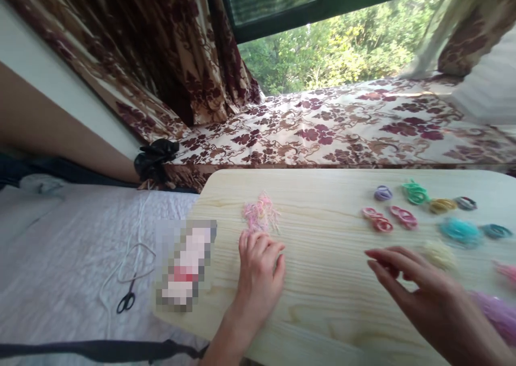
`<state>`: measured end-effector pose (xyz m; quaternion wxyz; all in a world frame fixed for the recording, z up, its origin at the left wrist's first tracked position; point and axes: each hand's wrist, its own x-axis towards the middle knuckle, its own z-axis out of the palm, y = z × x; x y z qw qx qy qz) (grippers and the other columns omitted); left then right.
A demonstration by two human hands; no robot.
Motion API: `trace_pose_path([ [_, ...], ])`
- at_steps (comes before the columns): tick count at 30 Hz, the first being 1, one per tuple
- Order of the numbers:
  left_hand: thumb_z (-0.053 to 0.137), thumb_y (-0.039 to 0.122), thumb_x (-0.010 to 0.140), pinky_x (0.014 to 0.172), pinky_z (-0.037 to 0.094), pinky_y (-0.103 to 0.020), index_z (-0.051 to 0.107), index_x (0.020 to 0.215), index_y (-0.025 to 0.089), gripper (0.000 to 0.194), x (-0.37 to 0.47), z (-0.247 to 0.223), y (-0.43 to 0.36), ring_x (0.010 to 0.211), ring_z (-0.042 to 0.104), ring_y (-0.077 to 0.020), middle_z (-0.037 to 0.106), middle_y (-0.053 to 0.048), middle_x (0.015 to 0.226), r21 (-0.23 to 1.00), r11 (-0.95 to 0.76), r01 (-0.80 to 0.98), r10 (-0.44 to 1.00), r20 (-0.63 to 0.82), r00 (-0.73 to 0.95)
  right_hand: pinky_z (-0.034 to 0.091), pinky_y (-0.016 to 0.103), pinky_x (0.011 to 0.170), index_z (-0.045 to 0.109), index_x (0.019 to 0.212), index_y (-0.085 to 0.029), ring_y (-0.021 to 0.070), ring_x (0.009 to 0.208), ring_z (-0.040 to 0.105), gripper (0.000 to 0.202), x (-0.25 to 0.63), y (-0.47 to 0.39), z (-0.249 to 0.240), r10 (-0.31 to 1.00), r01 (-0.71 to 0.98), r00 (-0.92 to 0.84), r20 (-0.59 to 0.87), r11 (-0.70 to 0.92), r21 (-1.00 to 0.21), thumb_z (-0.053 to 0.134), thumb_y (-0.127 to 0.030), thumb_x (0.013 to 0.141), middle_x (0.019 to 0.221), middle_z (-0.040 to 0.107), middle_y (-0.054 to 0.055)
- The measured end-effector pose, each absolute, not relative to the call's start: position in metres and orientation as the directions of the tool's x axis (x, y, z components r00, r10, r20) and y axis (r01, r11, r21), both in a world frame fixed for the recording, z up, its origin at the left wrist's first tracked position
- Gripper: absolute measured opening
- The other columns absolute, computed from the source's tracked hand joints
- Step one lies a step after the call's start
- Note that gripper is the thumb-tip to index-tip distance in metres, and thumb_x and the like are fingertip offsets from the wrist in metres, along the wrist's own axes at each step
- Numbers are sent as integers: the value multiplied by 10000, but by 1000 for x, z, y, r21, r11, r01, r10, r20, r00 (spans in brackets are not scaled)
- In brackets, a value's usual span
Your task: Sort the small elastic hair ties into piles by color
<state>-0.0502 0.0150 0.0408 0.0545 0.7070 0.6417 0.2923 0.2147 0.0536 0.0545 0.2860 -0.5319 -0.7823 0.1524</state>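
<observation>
My left hand (260, 258) rests palm down on the pale wooden table, fingers stretched forward and the thumb apart. Its fingertips meet the near edge of a loose pile of pink and yellowish thread-like scraps (261, 213). Over the table's right side hovers my right hand (417, 282), slightly blurred, with thumb and forefinger tips close but apart and nothing visible between them. Just behind it lies a cream-coloured bundle (440, 255). Farther back are pink and red hair ties (382, 224), more pink ties (403, 217) and a turquoise bundle (460, 231).
Purple (382, 193), green (415, 192) and mustard (442, 205) bundles lie at the back right; a lilac bundle (494, 315) is nearer. A pixelated oblong item (187, 266) sits at the left edge. Black-handled scissors (126, 302) and a white cord (121, 266) lie on the bed.
</observation>
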Motion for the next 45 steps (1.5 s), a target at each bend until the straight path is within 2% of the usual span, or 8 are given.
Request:
trace_pose_path([
  [3,540,99,877,1073,334,-592,681,940,220,196,-60,42,13,1086,553,-252,651,-50,962,414,-108,904,934,353,-50,493,256,589,695,898,-242,139,647,652,302,161,66,52,878,675,-414,242,474,-566,434,-385,944,846,705,41],
  [7,524,106,894,1115,286,-628,675,1091,250,287,-67,44,10,1318,427,-298,615,-81,1230,341,-65,938,945,323,-52,454,252,566,688,887,-222,124,610,629,291,117,81,52,831,657,-528,176,531,-535,409,-285,939,845,702,38],
  [16,515,215,925,1118,264,-680,646,1208,249,314,-61,44,23,1438,299,-335,473,-130,1465,246,-67,967,979,206,16,451,259,568,693,927,-214,127,596,621,298,118,81,45,819,667,-544,185,555,-497,403,-281,946,854,704,39],
  [26,493,279,952,1126,250,-679,640,1206,275,294,-59,52,14,1427,323,-322,507,-111,1436,253,-162,954,976,181,117,459,255,576,686,918,-219,134,632,646,299,131,75,44,828,659,-526,192,540,-523,399,-291,953,845,703,40],
  [32,509,203,923,1118,249,-692,639,1185,202,292,-70,53,21,1417,330,-344,537,-134,1402,195,-51,979,983,184,15,425,253,560,691,946,-225,130,624,632,292,120,78,43,819,680,-562,118,538,-497,400,-254,939,873,709,35],
  [35,514,194,921,1118,253,-684,659,1135,224,261,-71,54,20,1415,334,-333,551,-118,1380,211,-61,976,981,191,20,417,251,590,694,957,-226,132,666,635,273,108,81,47,811,707,-581,68,544,-453,424,-233,923,889,707,32],
  [40,514,190,925,1137,229,-662,652,1136,237,257,-74,52,8,1407,342,-315,568,-101,1344,288,-46,957,958,283,-39,356,258,576,679,833,-216,137,683,621,207,91,86,54,815,763,-579,1,542,-351,491,-253,912,833,683,26],
  [45,519,162,909,1121,232,-684,645,1132,246,269,-80,44,5,1392,360,-331,605,-87,1293,318,-29,948,956,286,-67,329,276,608,646,750,-208,165,732,627,205,82,88,56,821,790,-571,-24,541,-288,519,-227,909,779,661,35],
])
